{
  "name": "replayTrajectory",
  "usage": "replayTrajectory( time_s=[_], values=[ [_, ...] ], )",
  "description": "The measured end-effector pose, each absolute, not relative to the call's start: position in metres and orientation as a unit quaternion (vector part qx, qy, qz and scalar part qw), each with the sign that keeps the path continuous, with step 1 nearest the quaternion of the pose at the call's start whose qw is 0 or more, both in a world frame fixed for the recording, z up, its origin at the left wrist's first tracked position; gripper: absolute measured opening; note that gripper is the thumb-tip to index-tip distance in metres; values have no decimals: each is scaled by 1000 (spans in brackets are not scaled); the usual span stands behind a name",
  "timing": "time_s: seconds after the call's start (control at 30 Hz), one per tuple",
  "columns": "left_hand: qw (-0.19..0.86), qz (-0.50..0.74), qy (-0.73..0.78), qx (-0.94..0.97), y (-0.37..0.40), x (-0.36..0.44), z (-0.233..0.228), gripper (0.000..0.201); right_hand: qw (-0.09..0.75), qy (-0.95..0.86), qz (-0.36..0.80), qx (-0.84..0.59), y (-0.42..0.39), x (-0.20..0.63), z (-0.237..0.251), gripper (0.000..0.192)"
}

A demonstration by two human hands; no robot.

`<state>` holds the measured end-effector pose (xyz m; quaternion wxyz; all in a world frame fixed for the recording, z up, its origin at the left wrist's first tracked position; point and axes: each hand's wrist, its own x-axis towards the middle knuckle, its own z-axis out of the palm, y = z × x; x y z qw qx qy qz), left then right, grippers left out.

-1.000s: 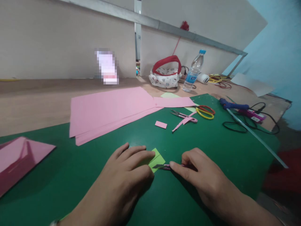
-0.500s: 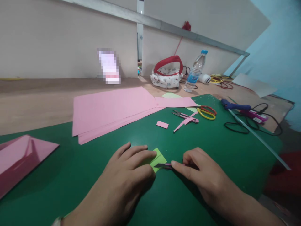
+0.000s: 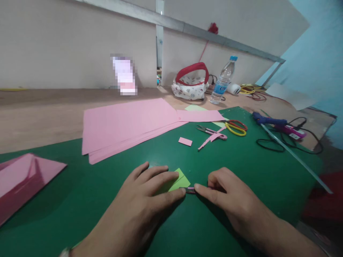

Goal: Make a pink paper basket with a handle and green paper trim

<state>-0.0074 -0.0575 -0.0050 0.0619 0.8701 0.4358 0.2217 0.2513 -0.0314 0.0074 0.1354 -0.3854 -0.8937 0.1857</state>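
My left hand (image 3: pixel 150 192) lies with spread fingers over a small piece of light green paper (image 3: pixel 181 179) on the green mat (image 3: pixel 193 228). Its thumb tip reaches the dark blade of a small pink-handled craft knife (image 3: pixel 190 190) and hides the blade's point. The knife lies along the paper's near edge, pinched in my right hand (image 3: pixel 233 196), whose other fingers are curled under. Creases show on the green paper, and much of it is covered by my left fingers. Beyond my hands lies a small pink paper rectangle (image 3: pixel 185 141).
Pink sheets (image 3: pixel 125 125) are stacked at the back, beside thread snips (image 3: pixel 213 132), pink scraps and scissors (image 3: pixel 236 128). A folded pink paper shape (image 3: pixel 24 178) stands left. A glue gun (image 3: pixel 268 119) with a cord is right; a bottle (image 3: pixel 222 84) and pouch (image 3: pixel 190 89) stand behind.
My left thumb has moved right and now covers the tip of the blade, which showed over the paper before. My right hand has hardly moved.
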Motion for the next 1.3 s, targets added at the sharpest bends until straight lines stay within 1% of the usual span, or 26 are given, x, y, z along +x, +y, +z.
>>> replayTrajectory(
  time_s=[0.13, 0.3, 0.43, 0.57, 0.77, 0.97, 1.17, 1.3],
  values=[
    [48, 185, 436, 880, -58, -8, -4, 42, 145, -910, 147, -359, -32, 253, 7, 30],
    [38, 164, 442, 881, -62, -5, -1, 60, 167, -921, 115, -332, -29, 251, 11, 32],
    [34, 179, 436, 881, -63, -5, -1, 56, 175, -921, 107, -331, -26, 253, 13, 33],
    [36, 184, 432, 882, -63, -6, -2, 56, 187, -921, 92, -329, -25, 254, 12, 34],
    [28, 175, 448, 876, -64, -5, -1, 54, 160, -927, 74, -332, -27, 258, 10, 32],
    [14, 151, 439, 886, -60, -5, -2, 57, 153, -924, 116, -330, -27, 256, 12, 33],
    [15, 130, 433, 892, -58, -7, -2, 63, 155, -912, 134, -356, -26, 252, 12, 37],
    [30, 141, 449, 882, -60, -8, -4, 60, 165, -918, 124, -340, -27, 252, 13, 38]
  ],
)
